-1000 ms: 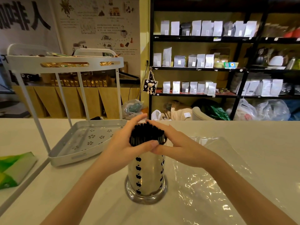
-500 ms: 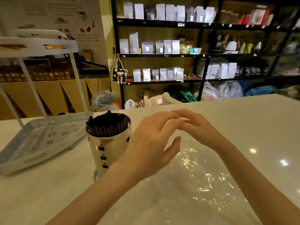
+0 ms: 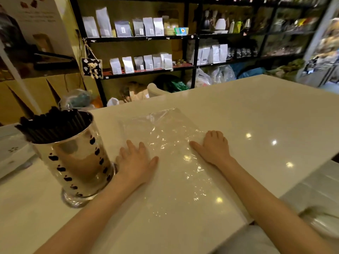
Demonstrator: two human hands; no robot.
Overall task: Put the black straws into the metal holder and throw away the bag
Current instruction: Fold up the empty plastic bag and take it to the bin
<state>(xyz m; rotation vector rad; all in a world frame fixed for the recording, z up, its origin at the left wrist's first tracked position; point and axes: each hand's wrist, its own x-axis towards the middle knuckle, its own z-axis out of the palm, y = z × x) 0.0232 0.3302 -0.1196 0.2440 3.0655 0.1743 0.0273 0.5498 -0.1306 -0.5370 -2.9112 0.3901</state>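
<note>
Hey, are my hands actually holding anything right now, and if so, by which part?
Nothing is gripped. Left hand and right hand lie flat, fingers spread, on the side edges of the clear plastic bag on the counter.

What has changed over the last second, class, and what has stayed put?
Both hands let go of the straws and moved right: left hand and right hand now lie flat on the bag. The holder stays upright and full.
</note>
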